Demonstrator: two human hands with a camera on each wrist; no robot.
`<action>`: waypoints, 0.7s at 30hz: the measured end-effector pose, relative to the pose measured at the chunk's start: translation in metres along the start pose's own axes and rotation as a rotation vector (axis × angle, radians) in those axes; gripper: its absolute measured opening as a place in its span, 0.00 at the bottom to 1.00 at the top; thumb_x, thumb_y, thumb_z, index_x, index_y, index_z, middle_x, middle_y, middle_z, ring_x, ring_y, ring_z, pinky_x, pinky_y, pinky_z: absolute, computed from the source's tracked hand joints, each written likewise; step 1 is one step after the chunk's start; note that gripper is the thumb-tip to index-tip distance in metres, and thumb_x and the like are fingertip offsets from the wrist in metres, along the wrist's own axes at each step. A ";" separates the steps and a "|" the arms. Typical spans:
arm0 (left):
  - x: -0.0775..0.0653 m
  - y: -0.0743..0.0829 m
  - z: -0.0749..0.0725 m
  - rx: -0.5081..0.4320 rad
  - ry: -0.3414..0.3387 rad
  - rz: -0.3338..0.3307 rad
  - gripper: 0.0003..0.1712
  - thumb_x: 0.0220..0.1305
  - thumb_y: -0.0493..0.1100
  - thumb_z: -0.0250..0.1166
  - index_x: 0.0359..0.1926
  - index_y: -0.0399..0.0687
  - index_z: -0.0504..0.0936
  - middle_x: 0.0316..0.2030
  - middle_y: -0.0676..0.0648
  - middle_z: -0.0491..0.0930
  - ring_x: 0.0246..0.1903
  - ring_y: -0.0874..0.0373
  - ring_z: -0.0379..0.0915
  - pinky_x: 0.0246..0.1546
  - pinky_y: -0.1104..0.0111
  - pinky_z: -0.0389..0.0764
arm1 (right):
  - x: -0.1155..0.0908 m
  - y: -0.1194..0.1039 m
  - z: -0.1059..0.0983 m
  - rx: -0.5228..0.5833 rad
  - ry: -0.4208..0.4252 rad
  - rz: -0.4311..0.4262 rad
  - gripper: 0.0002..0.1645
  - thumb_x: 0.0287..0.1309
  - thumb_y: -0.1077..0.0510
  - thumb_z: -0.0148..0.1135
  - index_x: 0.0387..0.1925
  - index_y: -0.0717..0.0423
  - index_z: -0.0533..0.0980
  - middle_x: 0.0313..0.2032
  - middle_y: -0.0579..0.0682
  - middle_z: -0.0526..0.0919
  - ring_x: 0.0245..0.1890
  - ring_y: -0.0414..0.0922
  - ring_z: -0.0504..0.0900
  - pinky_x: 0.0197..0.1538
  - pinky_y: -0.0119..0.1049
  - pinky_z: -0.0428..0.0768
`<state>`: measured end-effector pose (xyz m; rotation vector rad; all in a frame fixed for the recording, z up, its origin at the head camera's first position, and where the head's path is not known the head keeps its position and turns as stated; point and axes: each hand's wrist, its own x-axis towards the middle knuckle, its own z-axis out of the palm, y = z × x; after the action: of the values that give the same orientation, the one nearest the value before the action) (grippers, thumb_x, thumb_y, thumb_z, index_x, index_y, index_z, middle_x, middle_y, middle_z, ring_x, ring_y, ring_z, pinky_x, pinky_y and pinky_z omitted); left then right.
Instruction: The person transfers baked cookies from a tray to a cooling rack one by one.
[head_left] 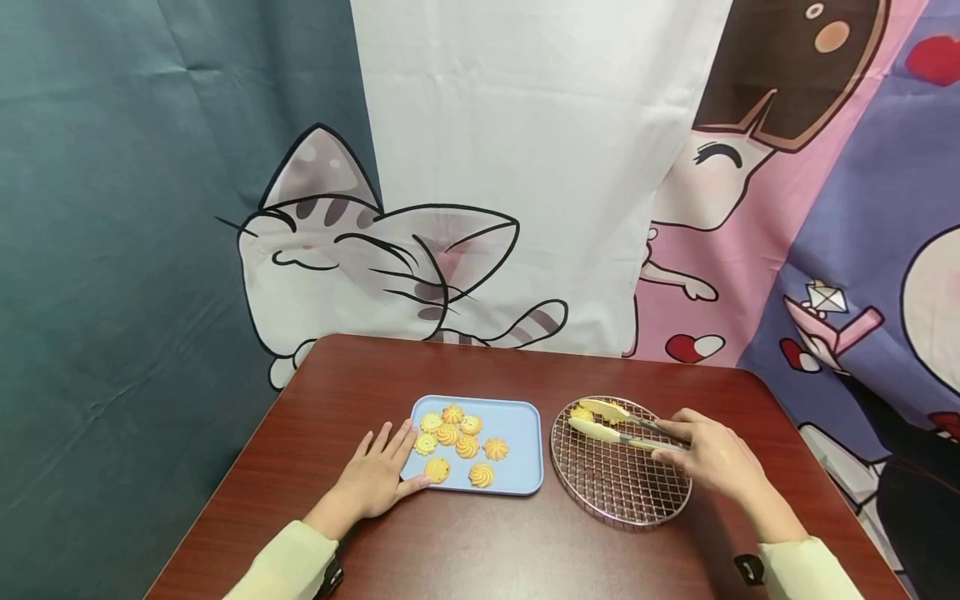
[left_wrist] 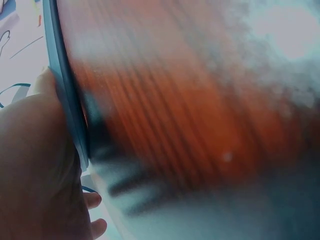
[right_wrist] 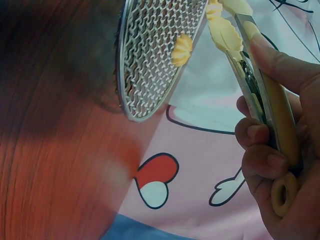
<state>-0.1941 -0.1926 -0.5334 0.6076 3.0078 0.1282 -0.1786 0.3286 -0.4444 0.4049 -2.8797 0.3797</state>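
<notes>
My right hand grips a pair of tongs with cream tips, its fingers curled round the handles. The tips reach over the round wire rack. A yellow piped cookie shows at the tongs' tips; whether it is pinched I cannot tell. Another cookie sits on the rack nearby, mostly hidden by the tongs in the head view. On the left, a light blue tray holds several butter cookies. My left hand rests with spread, straight fingers at the tray's left edge, thumb by its front corner.
Tray and rack stand side by side with a narrow gap on a reddish-brown wooden table. Behind the table's far edge hangs a cloth backdrop with a cartoon cat and figures. A dark shape lies at the far right.
</notes>
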 end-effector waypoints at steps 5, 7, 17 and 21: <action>-0.001 0.000 -0.001 -0.007 0.006 0.008 0.51 0.70 0.75 0.46 0.79 0.44 0.56 0.79 0.44 0.52 0.77 0.37 0.46 0.73 0.42 0.50 | 0.001 0.006 0.003 -0.015 0.007 0.013 0.30 0.48 0.43 0.79 0.53 0.50 0.86 0.42 0.42 0.81 0.31 0.41 0.78 0.29 0.40 0.73; -0.002 0.000 -0.001 -0.008 0.011 0.012 0.51 0.70 0.75 0.47 0.79 0.44 0.56 0.79 0.44 0.53 0.77 0.37 0.47 0.73 0.41 0.50 | 0.001 0.008 0.004 -0.019 0.011 0.018 0.31 0.48 0.43 0.79 0.53 0.50 0.86 0.42 0.42 0.81 0.32 0.42 0.79 0.29 0.41 0.73; -0.002 0.000 -0.002 -0.004 0.017 0.021 0.51 0.70 0.74 0.47 0.79 0.43 0.57 0.79 0.43 0.53 0.76 0.36 0.47 0.73 0.41 0.51 | 0.004 0.013 0.008 -0.021 0.028 0.027 0.30 0.48 0.45 0.80 0.53 0.52 0.86 0.42 0.44 0.81 0.34 0.47 0.82 0.31 0.46 0.76; -0.001 0.000 -0.002 -0.007 0.027 0.026 0.51 0.70 0.74 0.48 0.78 0.43 0.57 0.78 0.42 0.54 0.76 0.36 0.48 0.72 0.41 0.51 | 0.004 0.015 0.011 -0.017 0.029 0.040 0.31 0.48 0.45 0.80 0.53 0.53 0.85 0.41 0.44 0.81 0.34 0.47 0.82 0.31 0.45 0.76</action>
<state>-0.1930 -0.1936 -0.5318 0.6497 3.0243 0.1494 -0.1887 0.3388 -0.4569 0.3367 -2.8649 0.3643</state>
